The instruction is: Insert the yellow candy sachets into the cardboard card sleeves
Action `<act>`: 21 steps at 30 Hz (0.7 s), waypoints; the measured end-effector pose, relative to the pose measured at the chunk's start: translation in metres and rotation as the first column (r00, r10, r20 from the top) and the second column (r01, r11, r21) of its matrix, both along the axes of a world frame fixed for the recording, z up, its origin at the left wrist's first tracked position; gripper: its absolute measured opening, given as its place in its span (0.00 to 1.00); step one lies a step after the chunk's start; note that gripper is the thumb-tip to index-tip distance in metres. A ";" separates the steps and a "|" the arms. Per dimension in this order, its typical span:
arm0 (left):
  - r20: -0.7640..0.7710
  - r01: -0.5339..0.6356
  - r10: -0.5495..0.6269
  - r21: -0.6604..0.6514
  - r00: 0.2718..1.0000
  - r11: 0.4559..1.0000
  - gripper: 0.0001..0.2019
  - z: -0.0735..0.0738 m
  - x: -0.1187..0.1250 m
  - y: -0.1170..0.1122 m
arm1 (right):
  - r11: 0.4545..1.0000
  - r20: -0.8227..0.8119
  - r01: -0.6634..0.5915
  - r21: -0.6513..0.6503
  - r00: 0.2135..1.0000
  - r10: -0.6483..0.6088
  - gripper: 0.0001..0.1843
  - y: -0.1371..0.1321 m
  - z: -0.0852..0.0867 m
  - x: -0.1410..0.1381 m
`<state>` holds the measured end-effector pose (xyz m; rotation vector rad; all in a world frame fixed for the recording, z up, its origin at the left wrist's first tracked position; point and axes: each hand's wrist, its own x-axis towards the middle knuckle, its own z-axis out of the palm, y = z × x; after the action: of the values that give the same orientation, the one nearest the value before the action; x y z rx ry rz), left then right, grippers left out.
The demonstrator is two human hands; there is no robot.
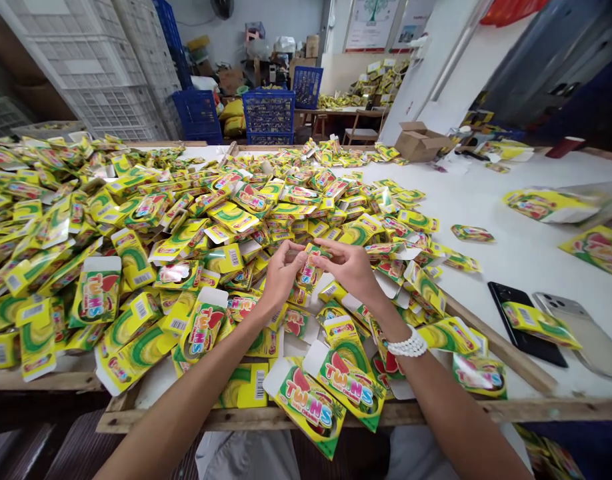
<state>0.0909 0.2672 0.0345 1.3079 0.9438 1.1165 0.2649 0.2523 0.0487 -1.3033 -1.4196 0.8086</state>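
Between my two hands is a small yellow and green candy box printed "TWINS", held over the heap. The thumb and fingers of my left hand pinch its left side. My right hand, below a white bead bracelet on the wrist, grips its upper right side. Around and under both hands lies a big pile of flattened or partly open candy boxes of the same kind. Two boxes with white flaps lie near the table's front edge, below my hands.
Wooden strips edge the white table. To the right lie a black phone and a pale phone, with a box across them. A brown carton stands at the back. Behind the table are blue crates and stacked white crates.
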 end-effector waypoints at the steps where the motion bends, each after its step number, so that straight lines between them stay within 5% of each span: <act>1: 0.022 0.023 -0.023 -0.007 1.000 1.000 0.19 0.002 -0.001 0.001 | 1.000 0.000 0.030 0.004 1.000 -0.030 0.30 0.000 0.001 0.002; 4: 0.009 0.049 -0.049 0.004 0.999 0.999 0.19 0.006 -0.004 0.004 | 0.995 0.046 0.099 0.003 0.994 -0.099 0.31 0.002 0.004 0.009; 8: -0.185 -0.116 0.137 0.119 0.973 0.986 0.15 0.004 -0.008 0.010 | 0.993 0.091 0.118 -0.002 0.989 -0.117 0.29 0.000 0.017 0.021; 12: -0.414 -0.121 0.175 0.153 0.894 0.981 0.13 -0.001 -0.014 0.014 | 0.992 -0.350 -0.048 0.117 0.933 0.087 0.31 -0.018 0.041 0.049; 14: -0.544 0.027 0.056 0.144 0.837 0.989 0.12 -0.003 -0.019 0.017 | 0.964 -0.559 -0.027 0.263 0.810 0.175 0.33 -0.028 0.048 0.067; 16: -0.671 0.304 -0.146 0.125 0.727 0.944 0.14 -0.004 -0.028 0.021 | 0.947 -0.618 -0.035 0.319 0.750 0.236 0.28 -0.034 0.050 0.080; 18: -0.789 0.557 -0.281 0.092 0.546 0.825 0.20 -0.006 -0.037 0.027 | 0.952 -0.626 -0.074 0.297 0.737 0.253 0.24 -0.034 0.048 0.083; 21: -0.872 0.659 -0.288 0.053 0.397 0.750 0.24 -0.009 -0.047 0.033 | 0.974 -0.591 -0.134 0.181 0.777 0.216 0.24 -0.029 0.046 0.069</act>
<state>0.0441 0.3000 0.0257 2.3908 0.8719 0.1158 0.3339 0.2235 0.0947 -0.7072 -1.0465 1.1219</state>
